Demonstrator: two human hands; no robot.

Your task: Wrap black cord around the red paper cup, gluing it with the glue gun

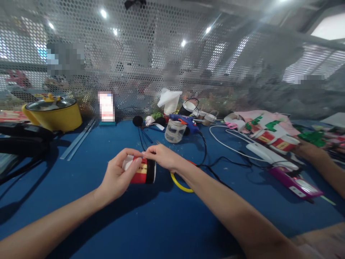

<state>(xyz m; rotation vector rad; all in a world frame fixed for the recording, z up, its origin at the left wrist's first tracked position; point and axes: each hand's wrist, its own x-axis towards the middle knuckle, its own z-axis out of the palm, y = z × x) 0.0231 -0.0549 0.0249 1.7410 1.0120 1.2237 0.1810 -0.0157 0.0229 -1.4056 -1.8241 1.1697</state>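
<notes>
A paper cup (140, 175) with a red band, a cream label and a black band lies sideways above the blue table (129, 223). My left hand (118, 175) is wrapped round its left part, with the thumb across the red band. My right hand (161, 156) is at the cup's upper edge, its thumb and fingertips pinched near my left fingertips. Whatever lies between those right fingertips is too small to make out. A yellow ring (181, 185) lies partly under my right forearm.
A blue glue gun (185, 122) rests by a clear plastic container (174, 131) beyond my hands. A yellow pot (55, 115) and clear sticks (81, 138) are left. Rightward are cables, a purple power strip (295, 183), and another person's hand (309, 151) at red cups (284, 144).
</notes>
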